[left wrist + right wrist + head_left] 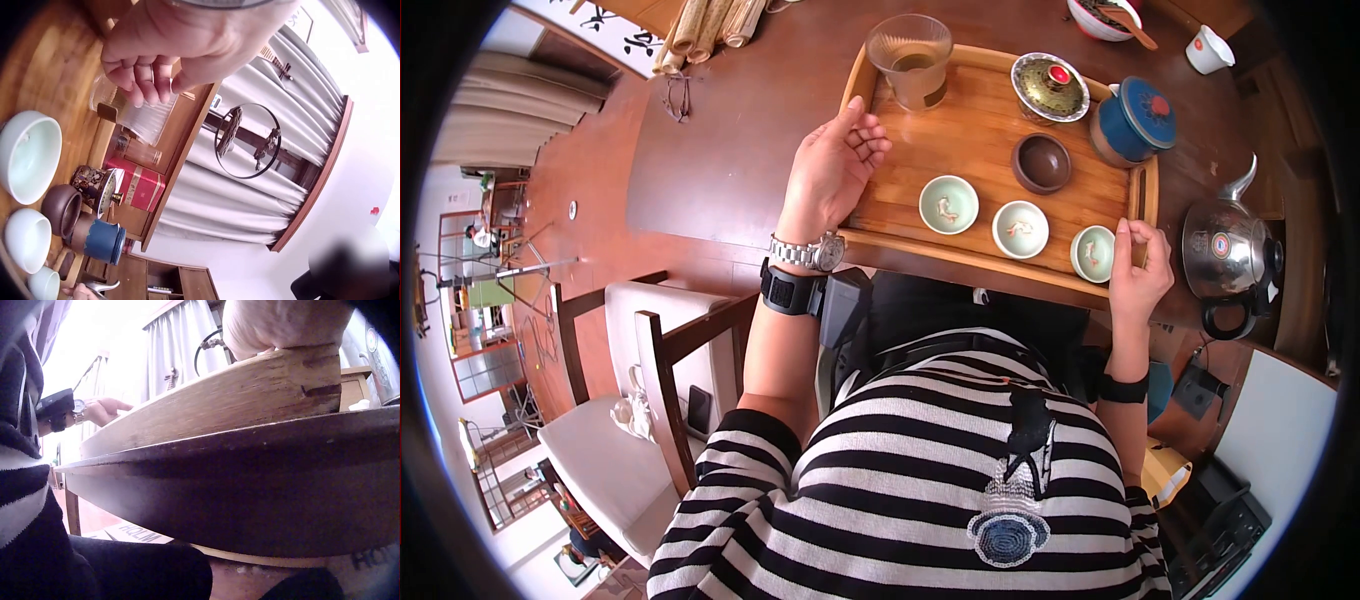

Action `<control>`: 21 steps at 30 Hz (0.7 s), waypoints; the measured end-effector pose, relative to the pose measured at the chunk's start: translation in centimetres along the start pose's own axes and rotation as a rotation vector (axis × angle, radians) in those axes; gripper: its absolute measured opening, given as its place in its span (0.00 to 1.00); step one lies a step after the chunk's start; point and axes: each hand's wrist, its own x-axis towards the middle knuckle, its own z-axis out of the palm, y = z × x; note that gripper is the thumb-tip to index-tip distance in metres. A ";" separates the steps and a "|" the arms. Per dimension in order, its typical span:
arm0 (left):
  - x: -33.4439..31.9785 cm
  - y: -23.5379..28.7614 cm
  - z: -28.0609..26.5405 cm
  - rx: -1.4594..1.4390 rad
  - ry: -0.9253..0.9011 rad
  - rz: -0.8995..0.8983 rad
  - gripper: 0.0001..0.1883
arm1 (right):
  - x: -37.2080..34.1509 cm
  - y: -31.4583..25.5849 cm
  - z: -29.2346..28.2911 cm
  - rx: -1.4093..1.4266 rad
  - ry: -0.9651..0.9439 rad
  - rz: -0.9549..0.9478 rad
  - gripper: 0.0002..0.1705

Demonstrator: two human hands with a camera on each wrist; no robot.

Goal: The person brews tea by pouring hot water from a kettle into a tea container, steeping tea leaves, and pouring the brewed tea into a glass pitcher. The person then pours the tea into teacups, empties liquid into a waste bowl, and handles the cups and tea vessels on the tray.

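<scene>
My left hand [837, 165] hovers over the left edge of the wooden tray [990, 262], fingers loosely bent and holding nothing. Just beyond its fingertips stands a ribbed glass pitcher [920, 85] with some brownish liquid. My right hand [1142, 272] rests at the tray's front right corner, its thumb right beside a pale green teacup [1092, 253]. Two more such cups, one in the middle [1020, 229] and one to the left [948, 204], stand along the front. Behind them are a brown bowl-like cup [1041, 163], a patterned lidded gaiwan [1050, 88] and a blue lidded jar [1133, 120].
A steel kettle [1225, 250] stands right of the tray. Farther back are a white bowl [1103, 18] with a wooden scoop, a small white cup [1209, 50] and bamboo rolls [705, 30]. Glasses [678, 97] lie on the table's left part. A chair [615, 450] is at the left.
</scene>
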 end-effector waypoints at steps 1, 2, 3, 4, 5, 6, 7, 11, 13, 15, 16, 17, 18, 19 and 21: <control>-0.1 0.1 -0.3 -0.016 0.022 -0.006 0.09 | 0.0 0.0 0.0 -0.019 -0.020 -0.005 0.05; -0.1 0.1 -0.5 -0.032 0.043 -0.013 0.10 | 0.0 0.0 -0.1 -0.021 -0.027 -0.007 0.05; -0.2 -0.1 -0.8 -0.038 0.045 -0.016 0.10 | 0.1 0.0 -0.1 -0.042 -0.054 -0.029 0.05; -0.2 -0.2 -1.0 -0.036 0.032 0.008 0.09 | 0.1 -0.1 -0.2 -0.063 -0.080 -0.051 0.05; -0.3 -0.3 -1.3 -0.033 0.020 0.033 0.09 | 0.2 -0.1 -0.2 -0.067 -0.085 -0.053 0.05; -0.3 -0.4 -1.3 -0.037 0.023 0.031 0.09 | 0.2 -0.2 -0.3 -0.074 -0.096 -0.061 0.05; -0.4 -0.4 -1.2 -0.043 0.022 0.052 0.09 | 0.1 -0.3 -0.4 -0.081 -0.108 -0.070 0.05; -0.2 -0.4 -1.6 -0.097 0.046 0.073 0.11 | -0.2 -0.1 -0.6 -0.093 -0.118 -0.064 0.06; -0.1 -0.4 -2.1 -0.121 0.024 0.076 0.11 | -0.2 -0.3 -0.8 -0.102 -0.141 -0.046 0.06; -0.1 -0.4 -2.4 -0.141 0.002 0.079 0.11 | -0.4 0.0 -1.2 -0.119 -0.184 -0.038 0.10; -0.2 -0.3 -2.5 -0.148 -0.005 0.071 0.11 | -0.5 0.1 -1.4 -0.135 -0.226 -0.029 0.14; -0.2 -0.3 -2.5 -0.156 -0.013 0.064 0.11 | -0.6 -0.1 -1.6 -0.135 -0.229 -0.031 0.14; 0.0 -0.4 -2.9 -0.158 -0.011 0.064 0.11 | -0.6 -0.5 -1.8 -0.174 -0.287 -0.069 0.20; 0.3 -0.6 -3.5 -0.191 -0.056 0.067 0.11 | -0.6 -0.8 -2.0 -0.213 -0.344 -0.108 0.27; 0.5 -0.9 -3.6 -0.229 -0.106 0.067 0.12 | -0.6 -1.4 -2.2 -0.238 -0.389 -0.125 0.32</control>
